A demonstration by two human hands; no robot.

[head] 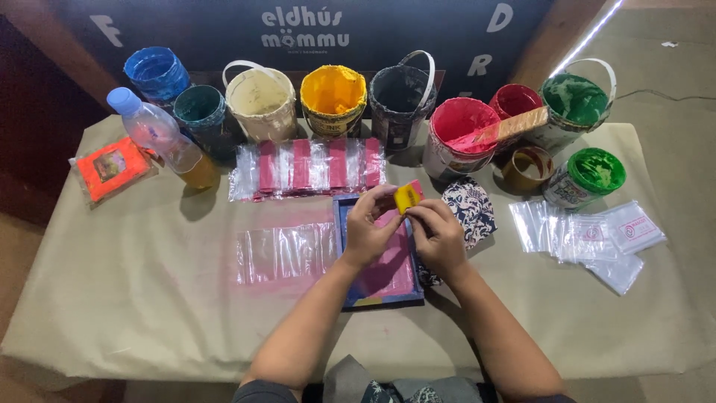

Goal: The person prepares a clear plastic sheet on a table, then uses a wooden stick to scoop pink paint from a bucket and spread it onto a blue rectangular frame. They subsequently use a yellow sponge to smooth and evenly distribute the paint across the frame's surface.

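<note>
At the bottom edge, the person's body is cut off, and only dark clothing and the two forearms are seen. Much of the blue-framed pink screen (384, 277) is hidden beneath the hands and forearms, so its full surface cannot be made out. The left hand (367, 227) is curled, its fingers closed on the near side of a small yellow piece (407, 198), which is held just above the screen's far end. The right hand (438, 235) is likewise curled, with its fingertips pinched on the same yellow piece from the other side. What the piece is cannot be told. A patterned dark-and-white cloth (468, 210) is partly covered by the right hand. To the left of the screen, clear plastic bags (287, 252) are laid flat on the table (149, 298); further bags (589, 235) are spread at the right. Beyond, a row of bags with pink stripes (309, 168) is seen, then open paint buckets (333, 97) in several colours and a plastic bottle (160, 138).
</note>
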